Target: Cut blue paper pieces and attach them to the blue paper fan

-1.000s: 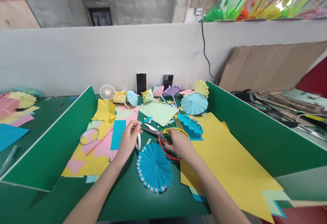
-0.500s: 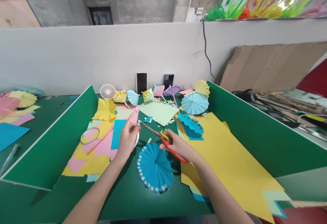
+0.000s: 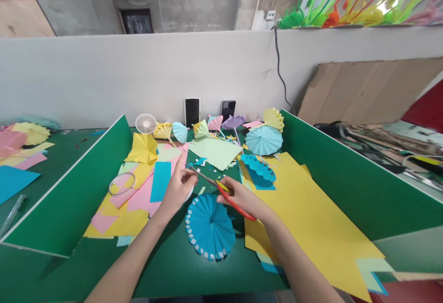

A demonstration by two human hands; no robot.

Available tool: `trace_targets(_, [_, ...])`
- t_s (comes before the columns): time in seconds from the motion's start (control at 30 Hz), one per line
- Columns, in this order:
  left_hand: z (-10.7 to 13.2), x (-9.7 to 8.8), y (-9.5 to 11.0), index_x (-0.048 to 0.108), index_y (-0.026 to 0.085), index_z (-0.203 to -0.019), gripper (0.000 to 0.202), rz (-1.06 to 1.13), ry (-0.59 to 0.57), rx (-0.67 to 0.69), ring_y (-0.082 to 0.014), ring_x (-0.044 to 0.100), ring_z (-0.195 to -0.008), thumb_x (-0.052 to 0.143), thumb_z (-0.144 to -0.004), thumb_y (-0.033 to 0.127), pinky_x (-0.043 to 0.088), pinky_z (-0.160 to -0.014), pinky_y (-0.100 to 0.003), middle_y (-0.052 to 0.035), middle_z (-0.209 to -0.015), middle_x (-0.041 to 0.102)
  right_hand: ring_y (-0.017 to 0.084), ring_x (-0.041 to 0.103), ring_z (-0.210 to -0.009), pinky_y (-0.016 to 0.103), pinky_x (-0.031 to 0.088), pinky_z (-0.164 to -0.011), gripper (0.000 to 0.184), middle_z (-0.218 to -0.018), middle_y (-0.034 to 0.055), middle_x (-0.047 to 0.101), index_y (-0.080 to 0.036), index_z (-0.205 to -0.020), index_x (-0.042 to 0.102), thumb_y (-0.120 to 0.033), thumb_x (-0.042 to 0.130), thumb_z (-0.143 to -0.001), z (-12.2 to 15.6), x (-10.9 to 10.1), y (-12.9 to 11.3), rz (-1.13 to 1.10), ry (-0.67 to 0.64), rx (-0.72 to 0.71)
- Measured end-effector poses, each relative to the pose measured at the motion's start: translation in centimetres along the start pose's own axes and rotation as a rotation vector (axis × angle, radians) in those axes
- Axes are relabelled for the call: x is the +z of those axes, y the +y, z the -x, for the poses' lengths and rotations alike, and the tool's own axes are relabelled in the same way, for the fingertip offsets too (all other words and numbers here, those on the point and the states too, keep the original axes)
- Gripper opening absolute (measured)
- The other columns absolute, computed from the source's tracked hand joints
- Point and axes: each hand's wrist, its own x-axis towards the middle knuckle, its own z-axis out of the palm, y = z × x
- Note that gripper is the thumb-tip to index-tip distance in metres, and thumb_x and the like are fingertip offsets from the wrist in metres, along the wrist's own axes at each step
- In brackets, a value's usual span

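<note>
My left hand (image 3: 179,184) is closed round a roll of white tape (image 3: 189,194), most of it hidden behind the palm; the index finger points up. In my right hand (image 3: 238,195) are scissors (image 3: 232,200) with red and yellow handles. Their blades reach left to the fingers of my left hand; whether they touch is hard to tell. Below both hands lies a pleated blue paper disc (image 3: 210,227), with small white squares along its left and lower rim.
Yellow sheets (image 3: 304,220) cover the right side, with a scalloped blue paper piece (image 3: 259,169) on them. At left are paper scraps (image 3: 138,201) and a clear tape ring (image 3: 122,184). Small paper umbrellas (image 3: 233,122) line the back. Green dividers (image 3: 86,187) flank the workspace.
My left hand has shifted slightly right toward the scissors, its thumb now beside the blades. Less of the tape roll shows. The scissors and blue disc have barely moved.
</note>
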Motion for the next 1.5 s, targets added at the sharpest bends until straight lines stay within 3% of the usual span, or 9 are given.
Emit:
trace_targets(0.43, [0.0, -0.1, -0.2, 0.024, 0.018, -0.126, 0.063, -0.005, -0.006, 0.0, -0.01, 0.052, -0.062, 0.049, -0.068, 0.017, 0.042, -0.061, -0.023, 0.0034, -0.063, 0.053, 0.007, 0.029, -0.053, 0.019, 0.025, -0.047, 0.033, -0.061, -0.0072, 0.033, -0.02, -0.066, 0.032, -0.044, 0.054, -0.065, 0.1, -0.1, -0.2, 0.026, 0.003, 0.004])
trace_targets(0.73, [0.5, 0.0, 0.1, 0.033, 0.019, -0.119, 0.049, -0.142, 0.132, 0.097, -0.0102, 0.049, -0.065, 0.046, -0.072, 0.018, 0.04, -0.066, -0.024, 0.0027, -0.066, 0.052, 0.009, 0.032, -0.057, 0.02, 0.03, -0.05, 0.044, -0.063, -0.0063, 0.036, -0.02, -0.077, 0.033, -0.051, 0.058, -0.058, 0.5, -0.6, -0.9, 0.101, -0.036, 0.014])
trace_targets(0.9, [0.2, -0.9, 1.2, 0.04, 0.019, -0.111, 0.037, -0.067, 0.337, 0.134, -0.0086, 0.046, -0.06, 0.044, -0.074, 0.022, 0.038, -0.062, -0.021, 0.0043, -0.061, 0.046, 0.013, 0.045, -0.062, 0.025, 0.037, -0.055, 0.043, -0.068, -0.0014, 0.047, -0.019, -0.09, 0.038, -0.049, 0.052, -0.064, 0.2, -1.2, -0.3, 0.156, 0.117, 0.079])
trace_targets(0.97, [0.1, -1.2, 1.3, 0.044, 0.019, -0.106, 0.032, -0.058, 0.35, 0.114, -0.0087, 0.047, -0.061, 0.045, -0.073, 0.023, 0.038, -0.061, -0.02, 0.004, -0.062, 0.046, 0.018, 0.051, -0.072, 0.029, 0.039, -0.061, 0.043, -0.075, 0.0037, 0.053, -0.017, -0.095, 0.041, -0.046, 0.053, -0.066, -0.1, -1.2, 0.0, 0.285, 0.202, 0.117])
trace_targets(1.1, [-0.1, -0.9, 0.8, 0.044, 0.018, -0.102, 0.03, -0.07, 0.271, 0.092, -0.0087, 0.047, -0.06, 0.046, -0.072, 0.024, 0.038, -0.061, -0.02, 0.0044, -0.061, 0.047, 0.028, 0.05, -0.093, 0.038, 0.036, -0.077, 0.035, -0.094, 0.0137, 0.057, -0.013, -0.096, 0.049, -0.035, 0.052, -0.068, -0.6, -0.8, 0.7, 0.609, 0.297, 0.172])
trace_targets(1.23, [0.2, -0.3, 0.2, 0.038, 0.016, -0.109, 0.038, -0.129, 0.107, 0.062, -0.0092, 0.045, -0.057, 0.045, -0.072, 0.023, 0.038, -0.059, -0.022, 0.0053, -0.059, 0.047, 0.028, 0.049, -0.096, 0.038, 0.037, -0.079, 0.033, -0.099, 0.0182, 0.054, -0.009, -0.097, 0.053, -0.024, 0.051, -0.068, -0.8, -0.5, 1.1, 0.66, 0.344, 0.164])
trace_targets(1.33, [0.6, 0.2, 0.0, 0.034, 0.016, -0.114, 0.043, -0.232, -0.006, 0.068, -0.0102, 0.047, -0.059, 0.044, -0.073, 0.022, 0.038, -0.061, -0.023, 0.0042, -0.061, 0.049, 0.024, 0.049, -0.095, 0.035, 0.038, -0.079, 0.023, -0.096, 0.0144, 0.055, -0.012, -0.089, 0.056, -0.021, 0.044, -0.072, -0.7, -0.5, 0.5, 0.509, 0.489, 0.016])
trace_targets(1.4, [0.8, 0.5, 0.0, 0.034, 0.017, -0.116, 0.043, -0.294, -0.082, 0.09, -0.0107, 0.047, -0.06, 0.043, -0.074, 0.021, 0.038, -0.062, -0.023, 0.004, -0.061, 0.049, 0.019, 0.053, -0.081, 0.031, 0.041, -0.073, 0.02, -0.082, 0.0076, 0.059, -0.016, -0.078, 0.057, -0.025, 0.039, -0.076, -0.5, -0.3, -0.3, 0.274, 0.397, -0.093])
trace_targets(1.5, [1.1, 0.8, -0.2, 0.036, 0.019, -0.117, 0.043, -0.382, -0.172, 0.144, -0.0112, 0.047, -0.059, 0.042, -0.074, 0.02, 0.038, -0.061, -0.023, 0.0037, -0.06, 0.05, 0.015, 0.055, -0.072, 0.027, 0.043, -0.068, 0.017, -0.076, 0.0032, 0.06, -0.018, -0.077, 0.057, -0.028, 0.043, -0.074, -0.3, 0.3, -1.3, 0.022, 0.277, -0.188])
